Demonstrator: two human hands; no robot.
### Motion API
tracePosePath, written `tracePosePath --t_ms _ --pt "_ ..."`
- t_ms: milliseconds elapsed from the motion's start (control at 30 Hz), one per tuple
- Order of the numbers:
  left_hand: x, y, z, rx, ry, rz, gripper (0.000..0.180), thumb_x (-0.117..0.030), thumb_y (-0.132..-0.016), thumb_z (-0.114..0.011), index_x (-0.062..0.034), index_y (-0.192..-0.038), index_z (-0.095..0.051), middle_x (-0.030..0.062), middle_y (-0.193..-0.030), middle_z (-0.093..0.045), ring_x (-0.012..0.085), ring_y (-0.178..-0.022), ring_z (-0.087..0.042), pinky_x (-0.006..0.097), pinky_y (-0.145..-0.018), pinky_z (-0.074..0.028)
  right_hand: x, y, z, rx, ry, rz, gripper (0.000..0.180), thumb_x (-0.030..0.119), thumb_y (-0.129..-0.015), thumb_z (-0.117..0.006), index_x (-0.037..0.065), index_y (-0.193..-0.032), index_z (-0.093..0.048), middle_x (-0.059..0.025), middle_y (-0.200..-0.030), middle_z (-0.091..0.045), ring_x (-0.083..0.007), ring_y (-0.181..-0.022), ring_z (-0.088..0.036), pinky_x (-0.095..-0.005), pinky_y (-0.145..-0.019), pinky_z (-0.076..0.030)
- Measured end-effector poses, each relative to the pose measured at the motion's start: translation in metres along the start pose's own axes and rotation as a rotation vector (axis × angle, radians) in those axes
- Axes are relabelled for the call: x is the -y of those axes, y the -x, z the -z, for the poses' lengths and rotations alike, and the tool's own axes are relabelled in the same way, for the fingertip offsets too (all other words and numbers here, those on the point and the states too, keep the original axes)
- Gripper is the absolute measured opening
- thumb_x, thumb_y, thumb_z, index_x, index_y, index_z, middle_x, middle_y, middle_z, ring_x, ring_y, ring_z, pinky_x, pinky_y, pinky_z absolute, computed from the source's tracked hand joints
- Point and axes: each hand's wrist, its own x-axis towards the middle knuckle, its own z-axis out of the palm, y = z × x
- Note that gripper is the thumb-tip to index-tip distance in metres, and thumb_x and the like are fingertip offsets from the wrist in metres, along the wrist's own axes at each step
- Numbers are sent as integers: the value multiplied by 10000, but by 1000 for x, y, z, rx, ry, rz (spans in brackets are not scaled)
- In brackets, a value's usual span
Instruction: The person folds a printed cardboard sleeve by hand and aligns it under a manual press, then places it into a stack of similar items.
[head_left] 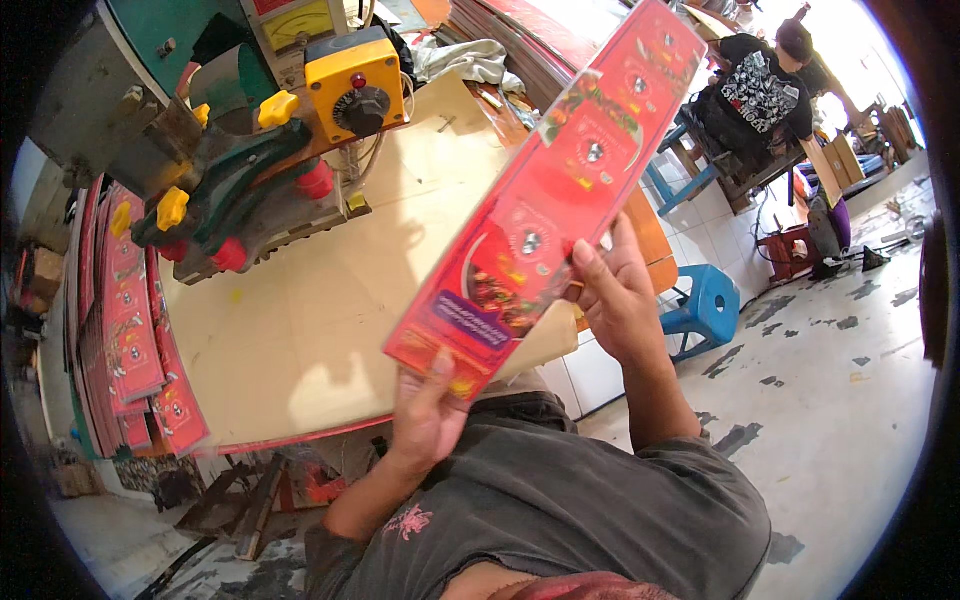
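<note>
The red strip point(545, 200) is held up over the near right part of the bench point(290, 370), slanting from near left to far right. The left hand point(428, 425) pinches its near end, thumb on the printed face; the right hand point(615, 300) grips its right long edge around the middle, thumb on the face too. Both hands' other fingers are partly hidden behind the strip, so I cannot tell how tightly they press, nor whether it is one sheet or several. The far end has no hand on it, so it could sag or flex if the strip is thin, and a loose right thumb would let the whole piece swing. Turned sharply left, that end might knock the yellow box point(355, 85) or catch a knob point(172, 208) on the green machine point(235, 190). At the far left, the pile of strips point(125, 330) lies uneven, its near ends at the bench's edge; a sleeve or elbow brushing it could send some to the floor. To the right, the blue stool point(700, 310) stands near enough that a careless step back that way might bump it.
</note>
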Motion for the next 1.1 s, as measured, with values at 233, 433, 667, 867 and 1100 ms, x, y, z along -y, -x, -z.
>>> tracePosePath --t_ms 233,433,667,867,1100 --pt "7 -8 -15 255 -307 244 487 -67 -1068 -536 -39 -1539 -415 202 -1474 -564 283 -1350 -573 441 -1138 -466 52 -71 63 3 240 145 605 168 -1021 -645 7 -1544 -387 -122 -1227 -674 -138 -1000 -686 -302 -842 -566" --pt "-36 3 -3 199 -987 6 414 -105 -1036 -612 -5 -1435 -560 146 -1036 -774 188 -949 -741 295 -803 -580 128 -202 124 4 553 215 495 201 -1030 -594 -25 -1465 -527 -90 -1215 -698 -154 -1014 -677 -293 -904 -529" --pt "-61 -3 30 10 -1199 -255 332 -67 -1010 -634 26 -1328 -641 112 -902 -753 157 -815 -726 288 -754 -580 126 -356 185 89 1206 410 409 241 -1023 -548 -30 -1313 -648 -58 -1117 -700 -123 -1001 -616 -258 -909 -477" --pt "-56 -6 42 31 -1271 -267 302 -73 -1011 -638 21 -1296 -669 118 -885 -761 135 -801 -717 276 -739 -577 122 -419 182 185 1263 333 417 282 -1025 -528 -32 -1262 -669 -52 -1004 -691 -132 -909 -623 -273 -852 -491" --pt "-56 -9 42 25 -1268 -268 285 -70 -1004 -638 18 -1270 -689 115 -896 -768 133 -784 -714 272 -738 -577 116 -471 217 175 1381 341 418 315 -1006 -552 -3 -1227 -708 -89 -1012 -734 -186 -930 -668 -323 -868 -520"
